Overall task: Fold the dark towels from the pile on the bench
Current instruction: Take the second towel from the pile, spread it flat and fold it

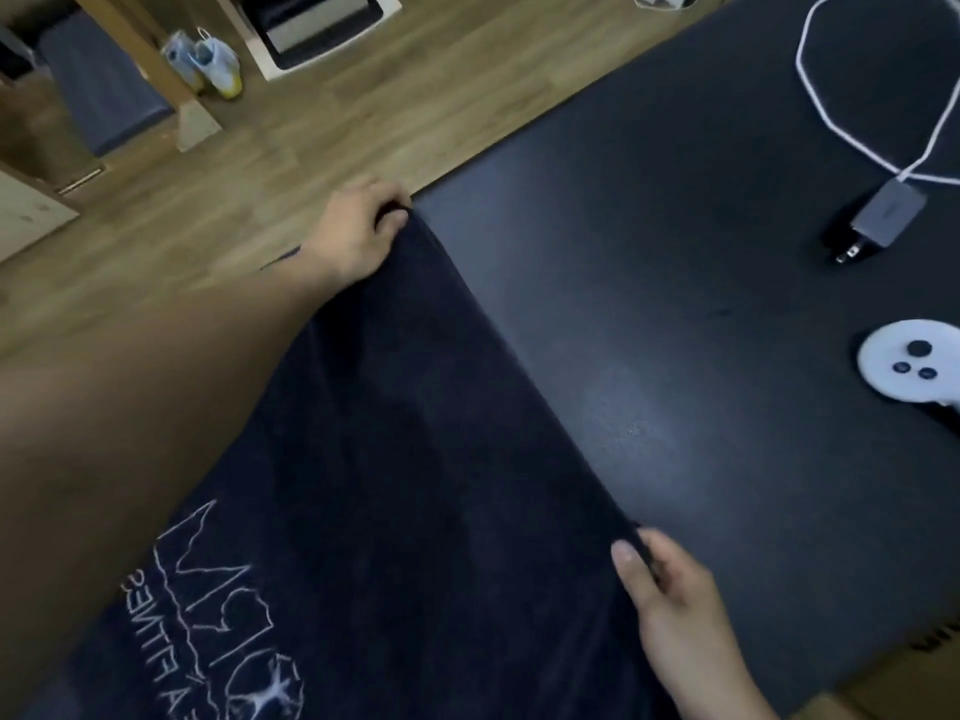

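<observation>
Left grip point(358, 228) is pinching the far corner of a dark towel point(415, 459) at the table point(649, 252) edge. Right grip point(675, 610) is pinching the near corner, thumb on top, fingers curling under. One towel edge is running taut between them across the table. Remaining cloth, white logo point(218, 605) showing, is spreading toward the person; lying flat or hanging off, cannot tell. Judging: this towel is being stretched out for a first fold, none showing in it yet. Pile and any finished towels are lying out of view, so the tally is unknown. Charger point(883, 220) with white cable point(810, 96) and white controller point(904, 366) are sitting well apart, rightward.
</observation>
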`<state>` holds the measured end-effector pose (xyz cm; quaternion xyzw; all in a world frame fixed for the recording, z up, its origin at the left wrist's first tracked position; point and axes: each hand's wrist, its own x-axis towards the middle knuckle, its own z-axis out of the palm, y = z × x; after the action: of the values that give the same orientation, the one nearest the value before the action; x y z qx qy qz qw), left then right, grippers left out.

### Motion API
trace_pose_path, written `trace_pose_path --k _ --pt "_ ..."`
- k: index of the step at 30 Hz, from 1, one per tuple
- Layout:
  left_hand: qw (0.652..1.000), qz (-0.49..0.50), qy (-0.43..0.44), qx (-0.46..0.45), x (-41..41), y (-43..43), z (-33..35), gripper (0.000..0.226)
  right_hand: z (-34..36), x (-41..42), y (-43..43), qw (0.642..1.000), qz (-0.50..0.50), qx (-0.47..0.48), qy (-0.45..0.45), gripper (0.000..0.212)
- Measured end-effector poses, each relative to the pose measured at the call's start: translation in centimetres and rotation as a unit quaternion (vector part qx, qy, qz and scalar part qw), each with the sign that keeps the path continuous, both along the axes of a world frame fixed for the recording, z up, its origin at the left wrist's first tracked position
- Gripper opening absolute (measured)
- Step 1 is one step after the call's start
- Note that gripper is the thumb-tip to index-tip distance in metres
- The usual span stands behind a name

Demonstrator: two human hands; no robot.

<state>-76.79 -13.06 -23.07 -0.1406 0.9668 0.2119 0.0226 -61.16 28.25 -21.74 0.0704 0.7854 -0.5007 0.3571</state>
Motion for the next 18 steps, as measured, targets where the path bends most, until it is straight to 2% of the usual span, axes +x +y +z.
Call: trace_pose_path --k 1,5,7,9,11,13,15,18 --pt "1.000 0.021 0.009 -0.010 -0.2 -0.2 0.1 0.022 0.4 0.1 -0.4 1.000 -0.011 0.005 -0.009 0.023" --pt "0.996 0.090 0.003 -0.029 -1.5 1.2 0.3 0.021 0.8 0.4 -0.1 0.998 0.061 0.018 -0.001 0.007" --pt "0.991 0.122 0.016 -0.041 -1.4 3.0 0.9 0.029 1.5 0.8 1.1 0.986 0.142 0.083 0.036 0.009" --pt "0.987 0.144 0.052 -0.049 1.5 5.2 2.1 0.042 2.2 2.5 2.7 0.959 0.225 0.166 0.052 0.016" --pt "0.983 0.149 0.087 -0.068 7.4 7.5 3.0 0.047 3.3 3.8 3.8 0.942 0.269 0.193 0.049 0.019" --pt "0.980 0.165 0.086 -0.072 15.2 9.7 2.3 0.046 2.9 3.8 5.0 0.929 0.301 0.210 0.056 0.018" --pt "0.974 0.206 0.045 -0.078 24.6 12.2 1.0 0.043 2.4 3.3 5.4 0.916 0.325 0.229 0.057 0.027" --pt "0.973 0.211 -0.041 -0.084 33.7 16.3 -0.1 0.050 1.3 2.4 5.7 0.924 0.280 0.252 0.060 0.031"
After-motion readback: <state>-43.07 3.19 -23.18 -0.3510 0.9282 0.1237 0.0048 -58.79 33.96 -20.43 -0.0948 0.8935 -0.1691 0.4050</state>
